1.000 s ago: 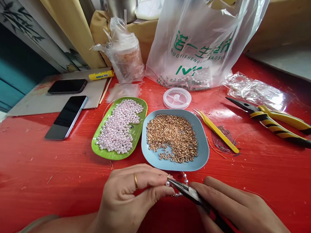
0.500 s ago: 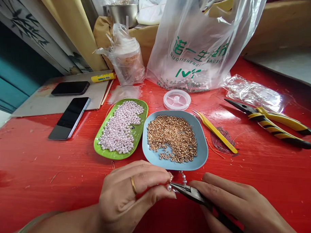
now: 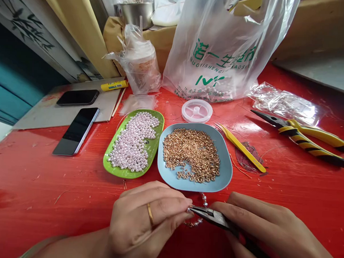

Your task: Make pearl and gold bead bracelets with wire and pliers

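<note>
My left hand point(image 3: 146, 220), with a gold ring on one finger, pinches the end of a short chain of pearl beads point(image 3: 200, 209) low in the middle of the view. My right hand point(image 3: 270, 230) grips small black pliers point(image 3: 214, 217) whose tips meet the chain right at my left fingertips. Just beyond my hands lie a blue dish point(image 3: 226, 172) heaped with gold rings and pins and a green tray point(image 3: 155, 143) filled with pale pearl beads.
On the red table point(image 3: 31, 184) lie yellow tweezers point(image 3: 241, 148), yellow-and-black pliers point(image 3: 307, 139), a clear thread spool point(image 3: 196, 110), two phones point(image 3: 76, 130), a marker point(image 3: 114, 85), a clear packet point(image 3: 285, 104), a big plastic bag point(image 3: 220, 48) and a wrapped cup point(image 3: 142, 64).
Both hands have shifted slightly down and toward me. The bead chain now hangs lower at the pliers' tips. My grip on both has stayed the same.
</note>
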`<act>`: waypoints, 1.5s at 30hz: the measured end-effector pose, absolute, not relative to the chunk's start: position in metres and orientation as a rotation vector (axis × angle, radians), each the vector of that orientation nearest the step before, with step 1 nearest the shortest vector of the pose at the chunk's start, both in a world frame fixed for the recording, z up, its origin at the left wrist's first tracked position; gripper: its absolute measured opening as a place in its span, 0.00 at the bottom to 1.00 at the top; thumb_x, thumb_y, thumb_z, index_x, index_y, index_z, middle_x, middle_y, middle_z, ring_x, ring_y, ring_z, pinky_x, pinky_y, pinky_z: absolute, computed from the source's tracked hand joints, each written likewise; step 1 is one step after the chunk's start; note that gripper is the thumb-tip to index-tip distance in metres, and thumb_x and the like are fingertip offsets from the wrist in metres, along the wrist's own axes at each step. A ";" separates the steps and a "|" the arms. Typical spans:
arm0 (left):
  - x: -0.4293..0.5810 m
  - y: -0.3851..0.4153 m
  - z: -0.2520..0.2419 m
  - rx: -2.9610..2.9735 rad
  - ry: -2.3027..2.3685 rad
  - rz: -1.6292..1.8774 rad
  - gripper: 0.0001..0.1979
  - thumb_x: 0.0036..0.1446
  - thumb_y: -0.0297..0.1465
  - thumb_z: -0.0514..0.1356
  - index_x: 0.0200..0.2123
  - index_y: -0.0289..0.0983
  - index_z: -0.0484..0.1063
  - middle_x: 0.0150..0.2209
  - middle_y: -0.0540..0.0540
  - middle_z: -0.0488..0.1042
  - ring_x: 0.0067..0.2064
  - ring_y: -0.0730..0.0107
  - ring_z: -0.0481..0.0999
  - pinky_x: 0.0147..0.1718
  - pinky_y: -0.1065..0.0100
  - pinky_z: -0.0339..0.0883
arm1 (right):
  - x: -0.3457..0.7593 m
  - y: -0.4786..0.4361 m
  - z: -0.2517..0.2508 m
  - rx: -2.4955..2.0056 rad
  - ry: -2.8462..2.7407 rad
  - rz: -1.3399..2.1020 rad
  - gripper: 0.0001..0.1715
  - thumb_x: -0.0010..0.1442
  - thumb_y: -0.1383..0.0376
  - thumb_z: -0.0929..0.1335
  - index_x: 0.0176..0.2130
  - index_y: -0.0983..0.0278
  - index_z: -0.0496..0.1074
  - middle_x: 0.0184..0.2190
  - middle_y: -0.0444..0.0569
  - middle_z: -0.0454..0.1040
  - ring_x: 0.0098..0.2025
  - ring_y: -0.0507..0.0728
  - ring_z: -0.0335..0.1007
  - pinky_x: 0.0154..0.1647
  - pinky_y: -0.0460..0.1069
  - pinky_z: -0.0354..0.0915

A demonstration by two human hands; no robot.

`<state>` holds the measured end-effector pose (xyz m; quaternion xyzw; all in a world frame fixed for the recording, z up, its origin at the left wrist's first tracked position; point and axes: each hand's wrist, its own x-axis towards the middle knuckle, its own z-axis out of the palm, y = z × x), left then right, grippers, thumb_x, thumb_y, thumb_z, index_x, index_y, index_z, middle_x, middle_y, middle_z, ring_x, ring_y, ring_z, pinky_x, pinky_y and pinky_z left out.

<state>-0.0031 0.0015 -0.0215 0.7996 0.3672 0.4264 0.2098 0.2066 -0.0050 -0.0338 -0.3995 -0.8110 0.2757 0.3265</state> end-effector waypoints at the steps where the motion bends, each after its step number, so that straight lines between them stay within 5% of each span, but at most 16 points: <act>1: -0.003 0.002 -0.022 2.222 1.019 1.188 0.04 0.52 0.20 0.63 0.33 0.32 0.75 0.27 0.45 0.80 0.28 0.72 0.79 0.30 0.75 0.76 | 0.207 -0.005 -0.034 -1.047 -2.108 0.730 0.23 0.50 0.76 0.59 0.40 0.57 0.73 0.27 0.45 0.77 0.24 0.52 0.73 0.22 0.44 0.68; 19: 0.001 0.004 -0.026 2.239 1.075 1.201 0.05 0.50 0.20 0.63 0.32 0.33 0.75 0.27 0.46 0.80 0.27 0.72 0.79 0.28 0.75 0.76 | 0.212 0.002 -0.023 -1.268 -2.238 0.626 0.18 0.55 0.68 0.60 0.33 0.57 0.78 0.29 0.48 0.80 0.27 0.56 0.78 0.21 0.44 0.72; 27: 0.000 0.005 -0.024 2.240 1.067 1.191 0.06 0.51 0.20 0.63 0.33 0.34 0.76 0.27 0.46 0.81 0.27 0.71 0.79 0.27 0.73 0.77 | 0.212 0.000 -0.024 -1.209 -2.251 0.632 0.22 0.46 0.74 0.59 0.31 0.56 0.76 0.27 0.45 0.80 0.24 0.54 0.77 0.16 0.41 0.69; 45: -0.001 0.004 -0.025 2.228 1.069 1.169 0.07 0.49 0.18 0.63 0.32 0.33 0.75 0.28 0.46 0.80 0.28 0.71 0.79 0.29 0.75 0.76 | 0.209 0.000 -0.030 -1.113 -2.055 1.002 0.18 0.48 0.76 0.58 0.25 0.57 0.70 0.19 0.39 0.75 0.17 0.48 0.70 0.15 0.39 0.65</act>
